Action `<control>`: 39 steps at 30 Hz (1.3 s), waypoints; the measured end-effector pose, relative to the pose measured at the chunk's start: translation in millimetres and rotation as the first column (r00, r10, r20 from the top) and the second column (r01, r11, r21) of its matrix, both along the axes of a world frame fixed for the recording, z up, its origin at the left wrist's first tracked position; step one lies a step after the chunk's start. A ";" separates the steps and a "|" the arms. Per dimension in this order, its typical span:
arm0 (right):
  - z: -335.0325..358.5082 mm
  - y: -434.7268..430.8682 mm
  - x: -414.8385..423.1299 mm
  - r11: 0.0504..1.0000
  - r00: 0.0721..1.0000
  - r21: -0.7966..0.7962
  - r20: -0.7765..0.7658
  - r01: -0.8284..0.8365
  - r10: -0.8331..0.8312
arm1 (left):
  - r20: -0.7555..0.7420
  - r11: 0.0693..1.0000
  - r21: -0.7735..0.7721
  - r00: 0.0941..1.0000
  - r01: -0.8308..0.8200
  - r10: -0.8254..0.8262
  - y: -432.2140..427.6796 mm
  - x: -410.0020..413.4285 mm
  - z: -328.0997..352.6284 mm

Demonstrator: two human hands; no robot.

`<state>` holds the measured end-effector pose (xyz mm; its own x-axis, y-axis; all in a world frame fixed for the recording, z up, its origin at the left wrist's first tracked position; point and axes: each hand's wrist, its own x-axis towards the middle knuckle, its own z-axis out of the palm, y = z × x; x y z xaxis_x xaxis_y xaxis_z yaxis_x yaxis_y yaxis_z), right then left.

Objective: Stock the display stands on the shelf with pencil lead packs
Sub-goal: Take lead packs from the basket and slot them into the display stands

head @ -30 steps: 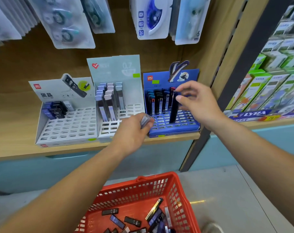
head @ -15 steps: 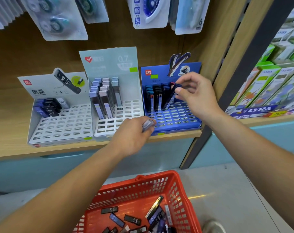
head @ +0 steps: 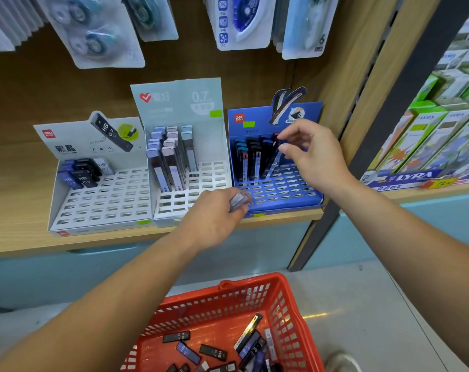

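R hand [head: 313, 154]: pinches slim dark lead pack [head: 272, 159], moved to back row, blue slotted stand [head: 281, 194]; nearly seated.
L hand [head: 214, 218]: grips grey pack [head: 238, 201].

Display stands [head: 206, 146] line the shelf [head: 13, 210]; basket [head: 287, 312] sits below.
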<state>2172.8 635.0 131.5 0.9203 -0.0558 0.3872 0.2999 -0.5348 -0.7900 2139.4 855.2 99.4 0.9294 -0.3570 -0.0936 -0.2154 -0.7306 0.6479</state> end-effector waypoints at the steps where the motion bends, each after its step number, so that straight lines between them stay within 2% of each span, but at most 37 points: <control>1: 0.6 1.0 1.1 1.000 1.000 -0.019 0.006 0.005 -0.004 | -0.001 1.000 -0.001 1.000 -0.001 0.001 0.0 0.4 0.1; 9: 3.6 9.7 6.0 0.995 1.000 -0.097 0.004 0.006 -0.006 | 0.008 1.000 0.020 1.000 -0.001 0.001 -1.6 3.5 0.7; 15: 5.1 6.7 -1.1 0.970 0.999 -0.245 0.049 -0.006 0.018 | 0.005 1.000 0.011 1.000 -0.005 0.005 -2.1 3.0 2.4; 20: 3.7 11.4 -0.4 0.963 0.995 -0.268 0.091 -0.021 0.047 | 0.000 1.000 0.019 1.000 -0.003 0.003 -1.9 4.4 1.7; 26: 3.4 8.8 5.5 0.972 0.998 -0.234 0.060 -0.008 0.023 | 0.003 1.000 0.014 1.000 0.003 -0.003 -2.1 4.7 3.3; 30: 1.4 9.3 1.0 0.947 0.992 -0.321 0.123 0.006 0.036 | -0.003 1.000 0.023 1.000 0.012 -0.012 -1.7 5.1 3.7; 35: 0.6 10.6 -0.4 0.950 0.984 -0.310 0.178 0.042 0.015 | 0.007 0.999 0.040 1.000 0.016 -0.017 -2.0 6.5 4.5; 37: 1.5 13.2 1.6 0.932 0.983 -0.361 0.176 0.011 0.056 | 0.009 0.999 0.035 1.000 0.020 -0.020 -1.5 6.4 4.7; 39: 2.9 14.7 2.4 0.943 0.988 -0.332 0.146 0.006 0.046 | 0.007 0.999 0.038 1.000 0.026 -0.026 -0.8 6.8 4.2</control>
